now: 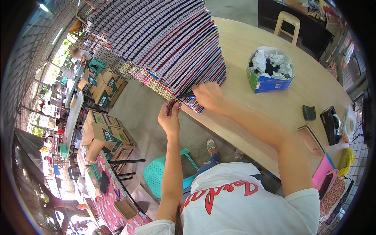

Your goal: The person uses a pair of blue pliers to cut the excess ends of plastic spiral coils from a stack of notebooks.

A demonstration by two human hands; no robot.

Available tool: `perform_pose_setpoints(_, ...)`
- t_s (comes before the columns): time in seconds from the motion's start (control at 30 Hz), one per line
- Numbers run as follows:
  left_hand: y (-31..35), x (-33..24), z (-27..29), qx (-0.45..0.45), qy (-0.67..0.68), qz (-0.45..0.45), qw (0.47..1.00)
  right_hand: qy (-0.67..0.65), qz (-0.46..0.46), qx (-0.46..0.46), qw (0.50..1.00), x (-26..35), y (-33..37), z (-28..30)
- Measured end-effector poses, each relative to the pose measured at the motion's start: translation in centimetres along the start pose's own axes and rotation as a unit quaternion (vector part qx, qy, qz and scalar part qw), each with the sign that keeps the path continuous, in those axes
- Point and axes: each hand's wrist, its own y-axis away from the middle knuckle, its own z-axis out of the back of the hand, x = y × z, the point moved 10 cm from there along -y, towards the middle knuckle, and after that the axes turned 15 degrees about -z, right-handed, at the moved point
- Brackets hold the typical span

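One tall stack of spiral-bound notebooks point(164, 47), too many to count, stood on the near-left end of one pale table point(235, 43); two hands, one box point(270, 84) of crumpled paper, one teal stool point(156, 176), one beige stool point(288, 23). Left hand point(170, 119) was raised, wrist below fingers, at the stack's lower near corner; fingers in a narrow pinch, cannot tell on what. Right hand point(209, 95) reached in from the right, forearm slanting across the table edge, fingers curled round a dark slim tool point(189, 94), kind unclear, pointing left at that corner. Notebooks lay flat, coiled spines facing right, long axes running lower left to upper right.
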Motion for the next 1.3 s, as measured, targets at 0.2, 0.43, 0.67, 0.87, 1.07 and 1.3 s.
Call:
perform_pose_setpoints(0.2, -0.1, 0.2, 0.1, -0.013, 0.014, 0.005, 1.0, -0.006, 0.037, 0.019, 0.999, 0.3, 0.2, 0.0)
perform_pose_setpoints(0.43, -0.3, 0.1, 0.0, 0.018, -0.011, -0.011, 1.0, 0.051, 0.023, -0.04, 0.998, 0.5, 0.5, 1.8)
perform_pose_setpoints(0.67, -0.4, -0.3, 0.1, 0.015, -0.009, -0.013, 1.0, 0.054, 0.039, -0.044, 0.997, 0.7, 0.5, 2.1)
perform_pose_setpoints(0.87, -0.4, -0.1, 0.1, 0.017, -0.013, -0.005, 1.0, 0.041, 0.042, -0.023, 0.998, 0.5, 0.5, 1.9)
perform_pose_setpoints(1.07, -0.5, 0.0, 0.1, 0.016, -0.012, -0.005, 1.0, 0.057, 0.065, -0.011, 0.996, 1.3, 0.6, 1.4)
perform_pose_setpoints(1.3, -0.4, 0.1, 0.3, 0.013, -0.004, 0.007, 1.0, 0.038, 0.042, -0.018, 0.998, 0.3, 0.3, 2.1)
